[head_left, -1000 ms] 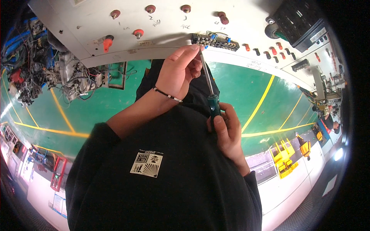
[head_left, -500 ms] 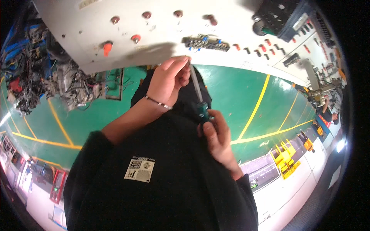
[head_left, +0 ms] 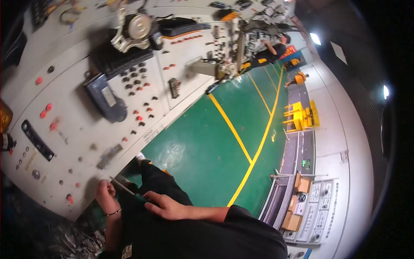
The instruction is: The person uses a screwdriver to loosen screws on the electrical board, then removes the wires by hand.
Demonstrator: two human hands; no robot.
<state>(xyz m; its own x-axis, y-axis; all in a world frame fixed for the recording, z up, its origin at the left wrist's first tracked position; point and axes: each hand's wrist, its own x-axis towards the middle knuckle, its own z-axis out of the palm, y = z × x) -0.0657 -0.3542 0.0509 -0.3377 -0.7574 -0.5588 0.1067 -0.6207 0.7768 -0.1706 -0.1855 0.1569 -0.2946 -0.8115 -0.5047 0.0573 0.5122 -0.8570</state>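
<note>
My right hand (head_left: 166,206) is wrapped round the dark green handle of a screwdriver (head_left: 123,185), its thin metal shaft pointing up and left toward the bench. Beside the shaft's tip is my left hand (head_left: 106,196), fingers curled together; whatever they may pinch is hidden or too small to name. A dark bracelet circles the left wrist. Just beyond the hands, near the front edge of the white bench (head_left: 92,172), lies a small blurred dark component (head_left: 110,156).
Red and black small parts (head_left: 137,82) stand in rows on the bench, near a dark grey plastic housing (head_left: 105,97) and a metal mechanical unit (head_left: 138,28). Green floor with yellow lines (head_left: 233,129) lies to the right. A co-worker (head_left: 271,49) is at the far bench.
The view has swung to the right, so the bench now fills the left side and hands appear lower left. The screwdriver is still in my right hand, my left beside its tip.
</note>
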